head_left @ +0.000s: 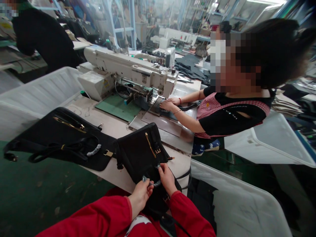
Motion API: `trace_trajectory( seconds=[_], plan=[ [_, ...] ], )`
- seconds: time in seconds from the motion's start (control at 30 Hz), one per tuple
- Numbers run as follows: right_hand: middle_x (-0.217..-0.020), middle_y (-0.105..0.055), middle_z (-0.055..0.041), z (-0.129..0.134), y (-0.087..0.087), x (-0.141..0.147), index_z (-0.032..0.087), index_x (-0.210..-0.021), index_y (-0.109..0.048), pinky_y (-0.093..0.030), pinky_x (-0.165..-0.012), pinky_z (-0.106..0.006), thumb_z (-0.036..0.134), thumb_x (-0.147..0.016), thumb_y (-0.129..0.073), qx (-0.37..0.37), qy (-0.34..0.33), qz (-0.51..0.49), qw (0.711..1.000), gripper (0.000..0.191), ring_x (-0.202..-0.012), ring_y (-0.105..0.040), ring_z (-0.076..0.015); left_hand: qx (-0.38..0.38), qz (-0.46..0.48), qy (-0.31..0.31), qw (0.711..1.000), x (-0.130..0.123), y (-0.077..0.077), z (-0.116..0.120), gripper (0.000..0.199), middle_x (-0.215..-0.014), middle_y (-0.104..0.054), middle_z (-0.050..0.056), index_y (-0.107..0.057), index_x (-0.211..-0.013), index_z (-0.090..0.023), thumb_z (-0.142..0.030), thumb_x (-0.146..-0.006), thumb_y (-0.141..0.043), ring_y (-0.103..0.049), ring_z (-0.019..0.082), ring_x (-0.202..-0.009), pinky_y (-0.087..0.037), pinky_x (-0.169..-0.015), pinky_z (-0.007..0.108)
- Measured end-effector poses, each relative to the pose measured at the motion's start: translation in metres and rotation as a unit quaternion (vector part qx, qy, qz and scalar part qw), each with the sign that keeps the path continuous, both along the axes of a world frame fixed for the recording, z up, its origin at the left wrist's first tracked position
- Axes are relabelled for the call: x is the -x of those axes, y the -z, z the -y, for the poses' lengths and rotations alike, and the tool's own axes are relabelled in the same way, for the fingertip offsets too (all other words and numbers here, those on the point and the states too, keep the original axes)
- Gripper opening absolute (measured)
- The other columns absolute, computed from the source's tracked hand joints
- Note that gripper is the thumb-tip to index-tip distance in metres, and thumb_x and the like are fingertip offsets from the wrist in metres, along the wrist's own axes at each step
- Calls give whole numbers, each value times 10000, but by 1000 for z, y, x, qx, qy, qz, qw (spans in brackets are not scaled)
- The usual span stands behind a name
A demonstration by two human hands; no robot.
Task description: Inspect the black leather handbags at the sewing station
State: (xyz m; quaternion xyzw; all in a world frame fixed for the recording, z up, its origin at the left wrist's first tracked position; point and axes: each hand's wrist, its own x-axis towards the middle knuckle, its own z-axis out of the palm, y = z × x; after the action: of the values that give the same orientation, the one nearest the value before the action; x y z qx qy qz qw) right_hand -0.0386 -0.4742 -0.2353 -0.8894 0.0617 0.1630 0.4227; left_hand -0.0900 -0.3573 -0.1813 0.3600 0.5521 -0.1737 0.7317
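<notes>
The wrapped handle (pixel 156 184) of the black bag (pixel 135 149) is pinched between fingers of left hand (pixel 141 193) and right hand (pixel 168 177) — it could be strained by uneven tugging.

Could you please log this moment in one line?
left hand: on wrapped handle; right hand: same handle; black bag: partly on table

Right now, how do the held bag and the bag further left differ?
The held bag has the left hand and right hand at its wrapped handle; the bag further left lies untouched. The bag further left looks wider than the held bag. Both are black with gold-coloured metal.
</notes>
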Motion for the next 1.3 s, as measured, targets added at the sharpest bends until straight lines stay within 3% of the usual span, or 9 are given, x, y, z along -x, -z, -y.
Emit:
trace_trajectory(
  seconds=[0.27, 0.6, 0.8, 0.93, 1.13, 1.3],
  plan=[
    [-940, -592, -50, -1, 2, 1, 188, -989, -503, -397, -762, -317, 353, -843, -371, 11, -30, 36, 999, 256, -870, -552, -203, -53, -5, 43, 998, 2, 8, 1, 70, -614, -531, -2, -448, -811, -128, -142, -880, -452, -446, 41, -398, -348, -363, 122],
    [-949, -565, -110, -8, 9, -5, 157, -984, -498, -400, -777, -356, 279, -832, -355, 40, -29, 88, 995, 242, -894, -550, -249, -62, -1, 8, 998, -8, 3, -3, 60, -671, -542, 27, -442, -813, -116, -96, -868, -454, -464, 39, -429, -383, -387, 127],
    [-947, -584, -88, -5, 1, -1, 176, -1010, -480, -414, -753, -343, 352, -831, -376, 27, 1, 77, 997, 271, -878, -563, -237, -48, -4, -8, 999, 1, -4, -3, 122, -633, -518, 23, -447, -761, -104, -141, -870, -489, -512, 62, -478, -418, -419, 134],
    [-841, -588, -59, -5, -1, 3, 184, -948, -489, -415, -689, -324, 367, -822, -388, 27, 19, 68, 997, 243, -774, -571, -212, -42, -19, 16, 999, 10, 1, -5, 122, -642, -519, 19, -447, -790, -117, -190, -875, -496, -520, 78, -483, -411, -406, 150],
    [-916, -567, -84, -8, 1, 1, 166, -959, -502, -400, -742, -341, 317, -827, -361, 39, 2, 82, 996, 244, -849, -548, -226, -63, 16, 54, 996, 10, 8, -8, 70, -698, -517, -7, -441, -843, -143, -158, -906, -412, -525, 57, -517, -413, -446, 142],
    [-945, -558, -94, -5, -4, 5, 132, -1039, -490, -413, -789, -323, 363, -831, -390, 29, 7, 91, 995, 326, -876, -534, -207, -41, 34, 116, 992, 19, 5, -32, 104, -703, -555, 33, -480, -809, -115, -203, -866, -482, -546, 95, -545, -428, -484, 184]
  ],
)
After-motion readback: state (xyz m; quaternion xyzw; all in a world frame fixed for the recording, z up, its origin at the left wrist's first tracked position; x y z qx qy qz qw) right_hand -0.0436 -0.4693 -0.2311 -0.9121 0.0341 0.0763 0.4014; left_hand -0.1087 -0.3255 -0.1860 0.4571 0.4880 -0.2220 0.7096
